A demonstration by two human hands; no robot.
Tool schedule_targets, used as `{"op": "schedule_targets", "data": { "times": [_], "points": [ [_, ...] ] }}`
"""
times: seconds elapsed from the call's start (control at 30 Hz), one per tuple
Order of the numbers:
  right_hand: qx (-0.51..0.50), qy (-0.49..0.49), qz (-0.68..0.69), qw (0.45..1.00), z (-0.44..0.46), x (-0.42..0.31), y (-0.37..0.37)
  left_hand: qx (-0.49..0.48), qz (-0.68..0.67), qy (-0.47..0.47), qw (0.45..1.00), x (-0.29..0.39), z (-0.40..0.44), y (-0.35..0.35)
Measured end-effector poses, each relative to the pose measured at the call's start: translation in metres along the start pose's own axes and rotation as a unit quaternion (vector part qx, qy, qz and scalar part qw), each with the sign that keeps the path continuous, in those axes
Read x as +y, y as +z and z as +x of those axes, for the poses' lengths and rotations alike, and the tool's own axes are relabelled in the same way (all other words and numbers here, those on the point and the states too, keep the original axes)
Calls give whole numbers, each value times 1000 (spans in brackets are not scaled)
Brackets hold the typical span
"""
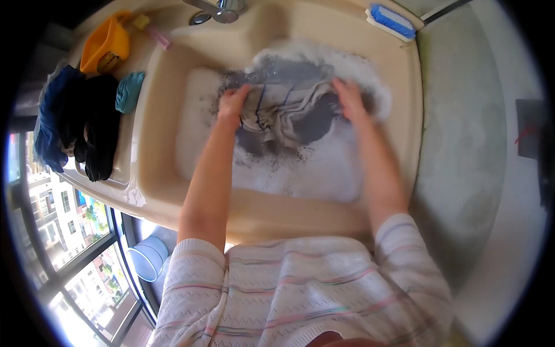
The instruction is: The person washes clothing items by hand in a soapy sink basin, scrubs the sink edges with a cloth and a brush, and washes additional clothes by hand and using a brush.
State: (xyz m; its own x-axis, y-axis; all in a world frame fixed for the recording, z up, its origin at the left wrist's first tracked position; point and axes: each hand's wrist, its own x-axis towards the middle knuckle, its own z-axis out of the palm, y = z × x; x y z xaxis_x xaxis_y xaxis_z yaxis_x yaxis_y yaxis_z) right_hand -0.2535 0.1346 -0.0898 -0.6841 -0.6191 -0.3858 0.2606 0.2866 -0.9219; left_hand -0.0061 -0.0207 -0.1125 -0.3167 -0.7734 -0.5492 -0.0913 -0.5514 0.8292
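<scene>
One striped cloth (277, 95): held between two grips amid suds (289, 179), inside the basin (159, 115); lower part bunched in folds.
Left hand (232, 104): fingers closed on the cloth's left edge.
Right hand (350, 99): slightly blurred; thumb and fingers appear pinched on the upper right corner.
Step at the suds: I judge, from my remote seat, cloth being opened out and worked.
Folds, next call: I judge firm pinches, even pull.
Blue-bristled brush (392, 21): on the basin's rim, untouched.
</scene>
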Motion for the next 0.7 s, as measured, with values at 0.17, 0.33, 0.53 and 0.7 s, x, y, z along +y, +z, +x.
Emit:
{"op": "schedule_targets", "data": {
  "times": [0.17, 0.33, 0.53, 0.7],
  "points": [
    [-154, -21, -220, 963, -18, 1, 42, -110, 38, -46, 992, 17, -25, 22],
    [-86, 78, 117, 986, 6, -3, 14, -162, -148, -97, 971, 7, -3, -9],
    [-172, -182, -279, 927, -83, -22, 153, -174, -225, -146, 947, 16, -24, 16],
    [-61, -409, -313, 855, -114, -9, 175, -380, -339, 72, 858, -33, -22, 13]
  ]
}}
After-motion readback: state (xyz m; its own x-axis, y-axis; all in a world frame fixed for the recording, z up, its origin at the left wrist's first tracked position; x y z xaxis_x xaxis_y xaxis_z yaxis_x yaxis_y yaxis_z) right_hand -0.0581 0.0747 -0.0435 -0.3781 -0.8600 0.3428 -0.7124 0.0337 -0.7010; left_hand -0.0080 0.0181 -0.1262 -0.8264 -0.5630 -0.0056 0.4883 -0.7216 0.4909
